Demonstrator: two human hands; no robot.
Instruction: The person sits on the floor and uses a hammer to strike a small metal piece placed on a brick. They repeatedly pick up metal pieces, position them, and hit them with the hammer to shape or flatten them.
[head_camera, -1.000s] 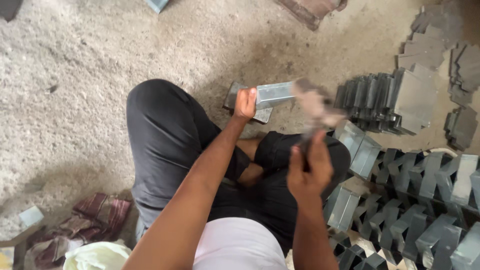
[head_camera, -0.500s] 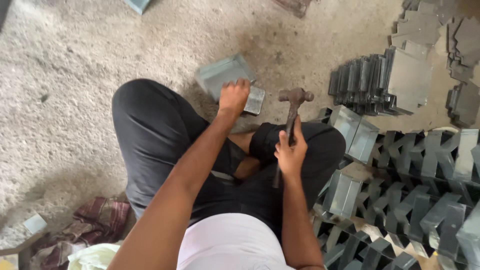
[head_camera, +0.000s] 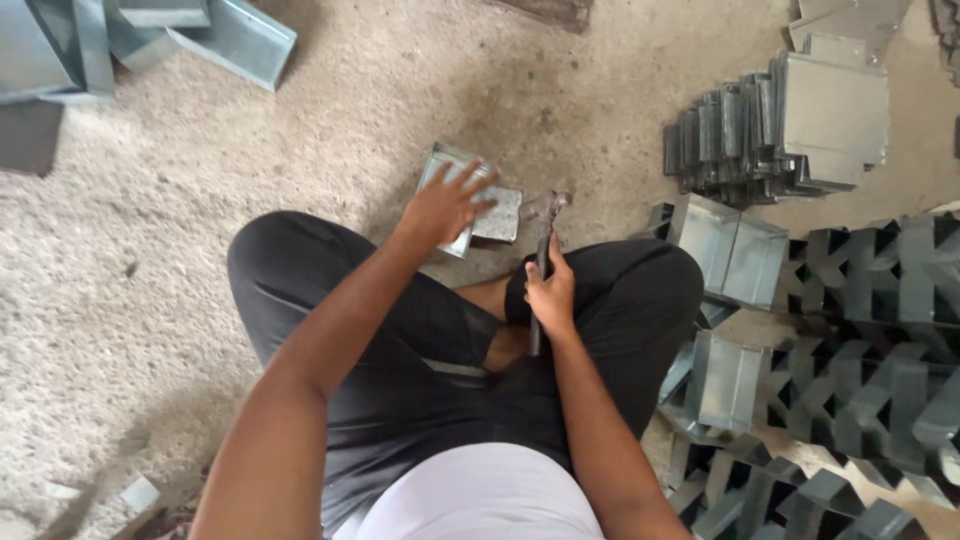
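Note:
I sit cross-legged on a concrete floor. My left hand (head_camera: 447, 206) rests spread on a bent grey sheet-metal piece (head_camera: 440, 168) that lies on a flat metal block (head_camera: 499, 213) in front of my knees. My right hand (head_camera: 549, 290) grips the handle of a hammer (head_camera: 545, 215), whose head is low beside the block's right edge.
Stacked folded metal brackets (head_camera: 790, 130) stand at the upper right. Rows of interlocked brackets (head_camera: 870, 350) fill the right side, with two open box-like pieces (head_camera: 728, 248) near my right knee. More metal channels (head_camera: 150, 35) lie at the upper left.
My left hand set the metal piece down on the block and spread its fingers over it. The hammer came down from a raised position to beside the block.

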